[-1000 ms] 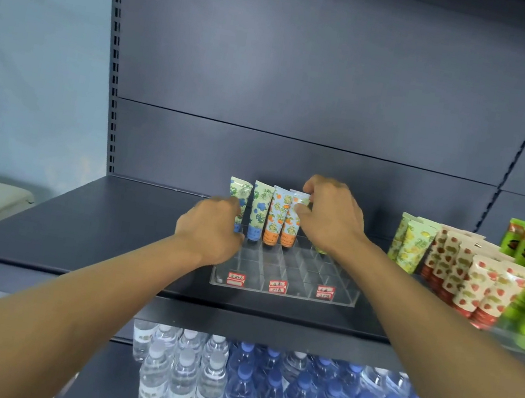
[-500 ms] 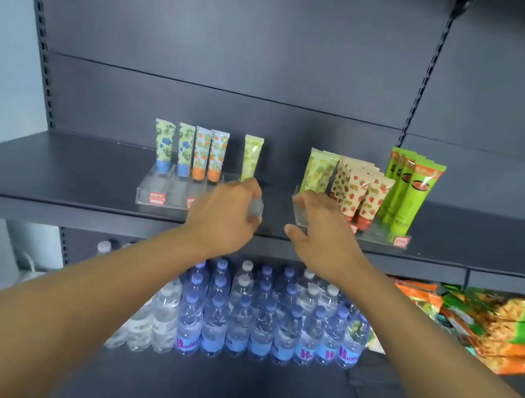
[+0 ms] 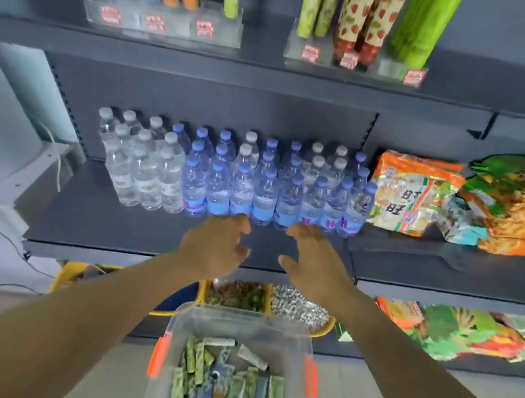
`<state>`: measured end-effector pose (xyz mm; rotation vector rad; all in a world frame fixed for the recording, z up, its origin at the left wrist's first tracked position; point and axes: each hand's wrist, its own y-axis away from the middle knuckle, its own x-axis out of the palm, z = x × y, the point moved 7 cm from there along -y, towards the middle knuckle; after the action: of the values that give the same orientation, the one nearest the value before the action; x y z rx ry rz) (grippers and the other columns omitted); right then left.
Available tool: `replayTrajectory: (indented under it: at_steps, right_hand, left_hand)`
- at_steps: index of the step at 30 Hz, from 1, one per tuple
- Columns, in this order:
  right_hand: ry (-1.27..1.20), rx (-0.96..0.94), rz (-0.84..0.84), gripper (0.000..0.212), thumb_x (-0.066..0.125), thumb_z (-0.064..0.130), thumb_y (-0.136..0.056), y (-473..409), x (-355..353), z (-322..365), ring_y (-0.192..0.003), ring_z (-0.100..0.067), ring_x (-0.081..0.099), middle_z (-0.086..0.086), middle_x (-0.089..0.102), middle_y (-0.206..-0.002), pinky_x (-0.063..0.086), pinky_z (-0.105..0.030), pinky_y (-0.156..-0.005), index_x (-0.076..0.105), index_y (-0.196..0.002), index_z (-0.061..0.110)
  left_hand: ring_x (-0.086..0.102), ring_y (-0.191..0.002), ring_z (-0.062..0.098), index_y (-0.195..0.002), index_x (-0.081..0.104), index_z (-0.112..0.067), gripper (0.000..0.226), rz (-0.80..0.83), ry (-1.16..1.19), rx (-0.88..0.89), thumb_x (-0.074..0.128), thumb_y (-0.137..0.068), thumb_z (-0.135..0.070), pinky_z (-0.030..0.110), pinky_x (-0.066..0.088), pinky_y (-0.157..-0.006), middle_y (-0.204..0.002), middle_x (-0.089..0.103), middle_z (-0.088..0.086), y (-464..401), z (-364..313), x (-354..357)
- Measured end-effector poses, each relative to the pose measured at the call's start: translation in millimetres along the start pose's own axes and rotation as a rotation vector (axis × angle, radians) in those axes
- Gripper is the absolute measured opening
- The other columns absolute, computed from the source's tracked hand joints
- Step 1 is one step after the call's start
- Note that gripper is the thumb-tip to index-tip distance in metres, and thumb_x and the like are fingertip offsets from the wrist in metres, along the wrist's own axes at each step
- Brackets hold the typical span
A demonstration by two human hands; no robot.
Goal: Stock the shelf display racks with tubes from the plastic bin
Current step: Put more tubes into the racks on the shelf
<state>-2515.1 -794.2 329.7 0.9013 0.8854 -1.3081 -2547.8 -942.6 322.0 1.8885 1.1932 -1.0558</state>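
Tubes [image 3: 224, 387] lie loose and crisscrossed in the clear plastic bin [image 3: 300, 337] on the floor below the shelving. Left hand [image 3: 216, 246] and right hand [image 3: 314, 263] hover above it, apart from each other, each grip wide and holding nothing. Left display rack [image 3: 162, 20] on the upper shelf carries five upright tubes, with slots free; right display rack [image 3: 354, 59] looks fuller. Risk: jumbled tubes invite a mixed handful, so designs may land in wrong slots. Water bottles [image 3: 233, 176] on the middle shelf could be knocked on the lift.
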Motion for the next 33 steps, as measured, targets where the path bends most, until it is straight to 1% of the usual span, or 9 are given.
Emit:
replayTrajectory:
  at_steps: [4,9,14,18,22,24,27,30,33]
  right_hand:
    - [-0.005,0.068,0.121,0.044,0.056,0.022,-0.089,13.0,72.6,-32.9,-0.118,-0.030,0.049,-0.012,0.046,-0.127,0.043,-0.038,-0.096,0.044,-0.130,0.010]
    - [-0.019,0.207,0.267,0.043,0.056,0.022,-0.090,32.4,162.8,-74.6,-0.115,-0.028,0.050,-0.012,0.047,-0.125,0.045,-0.037,-0.093,0.043,-0.130,0.010]
    - [-0.016,0.324,0.409,0.043,0.056,0.024,-0.091,47.7,244.5,-116.7,-0.114,-0.028,0.051,-0.014,0.050,-0.123,0.045,-0.034,-0.092,0.043,-0.129,0.008]
    - [-0.031,0.419,0.493,0.040,0.056,0.019,-0.091,60.9,299.9,-150.0,-0.113,-0.029,0.052,-0.014,0.050,-0.121,0.045,-0.034,-0.091,0.044,-0.128,0.009]
    - [-0.044,0.493,0.537,0.039,0.056,0.013,-0.090,64.6,353.0,-189.7,-0.113,-0.030,0.053,-0.014,0.052,-0.119,0.045,-0.034,-0.090,0.044,-0.127,0.009]
    - [-0.049,0.523,0.549,0.040,0.055,0.012,-0.090,65.1,379.7,-210.2,-0.114,-0.030,0.052,-0.014,0.054,-0.120,0.044,-0.033,-0.090,0.043,-0.127,0.008]
    - [-0.064,0.556,0.578,0.039,0.055,0.010,-0.088,63.9,424.5,-236.8,-0.113,-0.031,0.052,-0.014,0.057,-0.117,0.043,-0.033,-0.087,0.043,-0.125,0.006]
    - [-0.084,0.617,0.600,0.028,0.054,0.006,-0.086,61.6,467.6,-256.5,-0.101,-0.034,0.057,-0.013,0.058,-0.102,0.043,-0.032,-0.071,0.042,-0.110,0.009]
    - [-0.078,0.670,0.575,0.039,0.057,0.008,-0.086,54.9,499.2,-269.4,-0.106,-0.034,0.057,-0.014,0.057,-0.115,0.039,-0.032,-0.071,0.038,-0.120,0.010]
  left_hand:
    - [0.060,-0.106,0.027,-0.110,0.059,-0.011,0.027,0.128,-0.031,-0.031,0.055,-0.088,-0.027,0.038,0.048,-0.090,-0.117,0.064,0.002,0.4,36.3,73.0]
    - [0.057,-0.111,0.030,-0.127,0.047,-0.014,0.040,0.312,-0.006,-0.116,0.056,-0.090,-0.026,0.043,0.049,-0.090,-0.119,0.061,0.010,8.7,93.8,161.7]
    - [0.059,-0.107,0.026,-0.123,0.049,-0.014,0.036,0.424,0.013,-0.197,0.056,-0.090,-0.026,0.035,0.050,-0.087,-0.118,0.062,0.008,17.7,151.0,234.7]
    - [0.061,-0.103,0.025,-0.118,0.051,-0.015,0.032,0.488,0.023,-0.241,0.057,-0.088,-0.025,0.039,0.052,-0.085,-0.112,0.066,0.007,22.2,180.3,293.4]
    - [0.061,-0.100,0.029,-0.122,0.048,-0.014,0.035,0.555,0.034,-0.295,0.056,-0.088,-0.023,0.036,0.053,-0.081,-0.112,0.064,0.010,21.7,198.1,361.0]
    - [0.060,-0.104,0.031,-0.125,0.047,-0.013,0.039,0.570,0.046,-0.318,0.056,-0.088,-0.022,0.037,0.052,-0.083,-0.117,0.062,0.012,17.3,205.9,396.5]
    - [0.057,-0.110,0.031,-0.127,0.045,-0.009,0.041,0.531,0.048,-0.357,0.055,-0.089,-0.021,0.031,0.046,-0.081,-0.122,0.059,0.014,5.3,218.6,445.1]
    - [0.054,-0.110,0.034,-0.123,0.047,-0.002,0.039,0.471,0.028,-0.375,0.056,-0.089,-0.018,0.036,0.044,-0.084,-0.121,0.055,0.020,-11.0,230.6,485.1]
    - [0.054,-0.109,0.036,-0.122,0.045,0.001,0.040,0.392,0.033,-0.396,0.058,-0.088,-0.013,0.040,0.046,-0.084,-0.118,0.055,0.023,-28.3,241.9,511.6]
